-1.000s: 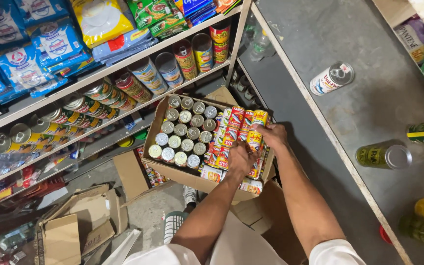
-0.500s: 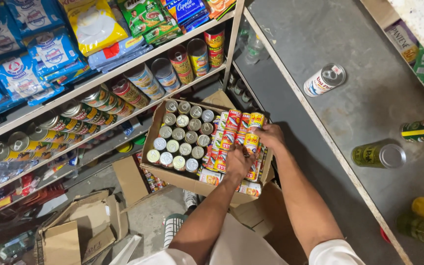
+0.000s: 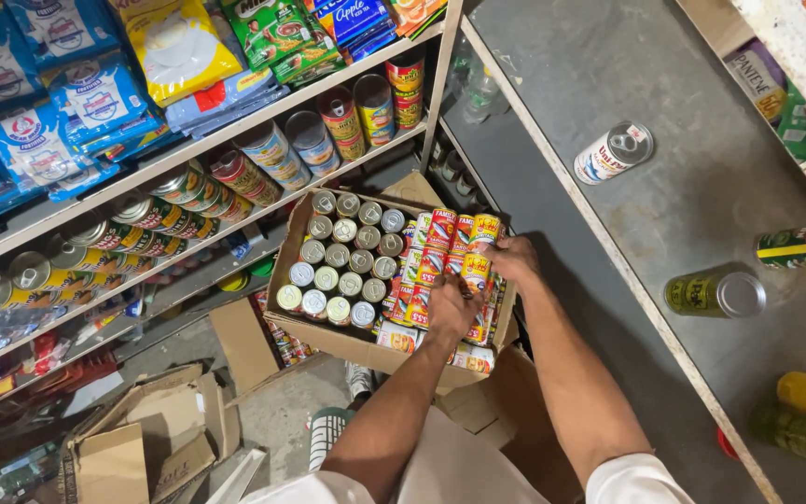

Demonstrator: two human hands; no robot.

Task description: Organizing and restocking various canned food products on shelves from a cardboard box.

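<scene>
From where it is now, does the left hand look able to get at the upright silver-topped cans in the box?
Probably yes. The left hand rests on the red cans right beside the silver-topped cans, whose tops stand uncovered in the open cardboard box.

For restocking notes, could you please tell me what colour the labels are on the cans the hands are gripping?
Red and yellow labels on the small cans, clearest in the head view.
</scene>
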